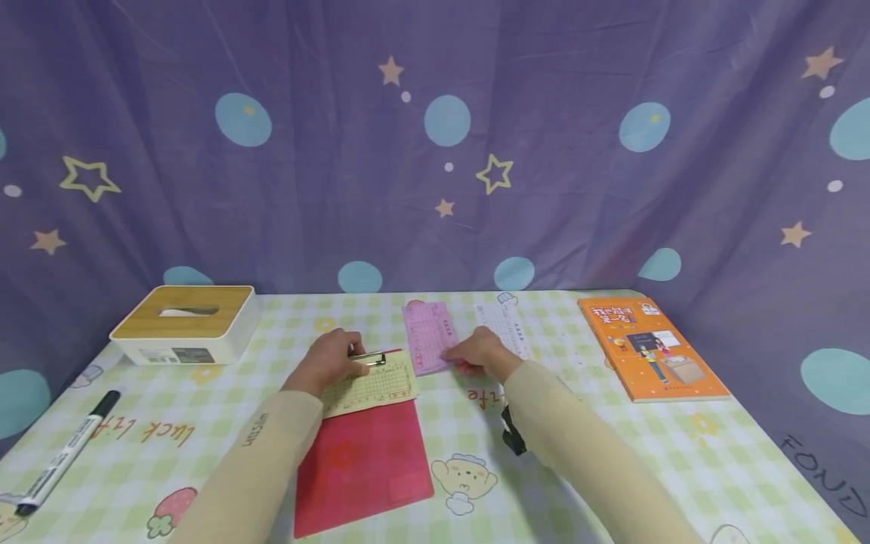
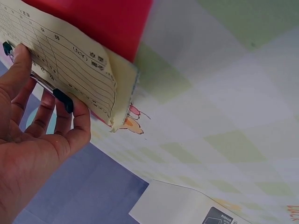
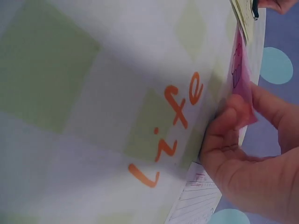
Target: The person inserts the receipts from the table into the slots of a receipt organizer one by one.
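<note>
Head: pink slip (image 1: 427,332) over checked cloth (image 1: 680,453) (purple curtain (image 1: 557,45) behind).

Left hand (image 1: 329,361) grips, right hand (image 1: 484,351) pinches

To the left of the pink slip (image 1: 427,332), the left thumb opposes bent fingers. At the slip's near right corner, the right thumb and fingers pinch together on it. Both wrists are bare; the beige left sleeve (image 1: 265,453) and right sleeve (image 1: 584,446) slant inward toward the slip from either side.
</note>
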{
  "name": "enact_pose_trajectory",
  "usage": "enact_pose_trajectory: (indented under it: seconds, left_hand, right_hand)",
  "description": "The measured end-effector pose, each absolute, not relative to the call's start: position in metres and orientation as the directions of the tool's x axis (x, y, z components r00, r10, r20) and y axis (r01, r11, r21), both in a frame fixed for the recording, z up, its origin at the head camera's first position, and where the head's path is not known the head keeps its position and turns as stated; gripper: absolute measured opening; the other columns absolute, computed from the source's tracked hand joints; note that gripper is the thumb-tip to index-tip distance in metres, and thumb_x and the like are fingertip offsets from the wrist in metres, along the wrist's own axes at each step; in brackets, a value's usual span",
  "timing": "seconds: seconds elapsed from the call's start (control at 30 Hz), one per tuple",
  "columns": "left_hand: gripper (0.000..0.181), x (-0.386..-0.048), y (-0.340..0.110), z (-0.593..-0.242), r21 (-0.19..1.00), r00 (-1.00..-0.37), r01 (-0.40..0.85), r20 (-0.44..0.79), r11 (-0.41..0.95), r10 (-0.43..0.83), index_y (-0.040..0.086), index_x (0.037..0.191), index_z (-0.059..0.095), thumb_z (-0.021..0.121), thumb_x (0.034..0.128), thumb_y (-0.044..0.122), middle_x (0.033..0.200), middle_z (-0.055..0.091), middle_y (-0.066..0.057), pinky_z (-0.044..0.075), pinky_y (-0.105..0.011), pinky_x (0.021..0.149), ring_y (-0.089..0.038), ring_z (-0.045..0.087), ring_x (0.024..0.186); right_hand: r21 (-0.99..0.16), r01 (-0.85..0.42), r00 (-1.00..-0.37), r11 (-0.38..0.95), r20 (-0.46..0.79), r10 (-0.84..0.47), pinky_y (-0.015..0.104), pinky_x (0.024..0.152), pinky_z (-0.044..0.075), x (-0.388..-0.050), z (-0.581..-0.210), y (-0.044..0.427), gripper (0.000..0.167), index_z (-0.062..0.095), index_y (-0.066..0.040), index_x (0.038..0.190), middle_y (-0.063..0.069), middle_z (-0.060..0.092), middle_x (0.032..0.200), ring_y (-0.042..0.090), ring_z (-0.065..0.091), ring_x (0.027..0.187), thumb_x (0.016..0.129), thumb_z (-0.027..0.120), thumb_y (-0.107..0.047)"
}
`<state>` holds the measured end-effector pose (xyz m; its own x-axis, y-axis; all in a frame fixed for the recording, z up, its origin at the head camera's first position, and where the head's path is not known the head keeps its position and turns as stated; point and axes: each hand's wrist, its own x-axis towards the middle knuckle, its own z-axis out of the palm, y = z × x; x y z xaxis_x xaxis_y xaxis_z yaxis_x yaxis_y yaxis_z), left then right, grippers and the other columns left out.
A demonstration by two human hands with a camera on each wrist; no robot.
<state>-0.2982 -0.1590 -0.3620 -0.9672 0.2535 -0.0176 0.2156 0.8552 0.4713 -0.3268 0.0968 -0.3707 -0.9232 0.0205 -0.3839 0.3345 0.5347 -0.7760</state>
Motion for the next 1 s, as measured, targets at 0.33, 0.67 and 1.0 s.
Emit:
enact_pose_trajectory:
  seconds: [0.33, 0.67, 1.0]
  left_hand:
    - [0.018, -0.299, -0.159, -0.363, 0.469, -0.966, 0.227, -0.005, 0.853, 0.26, 0.002, 0.088, 0.067, 0.083, 0.0834, 0.008, 0.086, 0.058, -0.012, 0.05, -0.044, 0.079, -0.025, 0.054, 0.08]
    - [0.018, -0.3, -0.159, -0.364, 0.464, -0.967, 0.227, 0.006, 0.856, 0.254, 0.002, 0.088, 0.068, 0.084, 0.0825, 0.009, 0.086, 0.059, -0.013, 0.05, -0.044, 0.079, -0.025, 0.055, 0.08]
    - [0.018, -0.3, -0.162, -0.363, 0.487, -0.97, 0.206, -0.011, 0.849, 0.242, 0.001, 0.093, 0.071, 0.084, 0.0833, 0.01, 0.088, 0.067, -0.011, 0.052, -0.042, 0.073, -0.024, 0.059, 0.079]
  right_hand:
    - [-0.81, 0.158, -0.961, 0.564, -0.257, -0.1, 0.028, 0.068, 0.059, -0.324, -0.36, 0.115, 0.014, 0.064, 0.009, 0.103, 0.014, 0.068, 0.087, 0.016, 0.067, 0.068, 0.093, 0.069, 0.0]
    - [-0.755, -0.146, -0.986, 0.639, 0.058, -0.156, 0.025, 0.06, 0.052, -0.318, -0.35, 0.146, 0.012, 0.075, 0.001, 0.094, 0.007, 0.072, 0.077, 0.021, 0.067, 0.067, 0.096, 0.07, -0.01]
    - [-0.78, -0.371, -0.927, 0.504, 0.283, -0.246, 0.025, 0.054, 0.042, -0.293, -0.336, 0.146, 0.022, 0.062, -0.003, 0.093, 0.001, 0.059, 0.067, 0.012, 0.052, 0.06, 0.106, 0.058, -0.02]
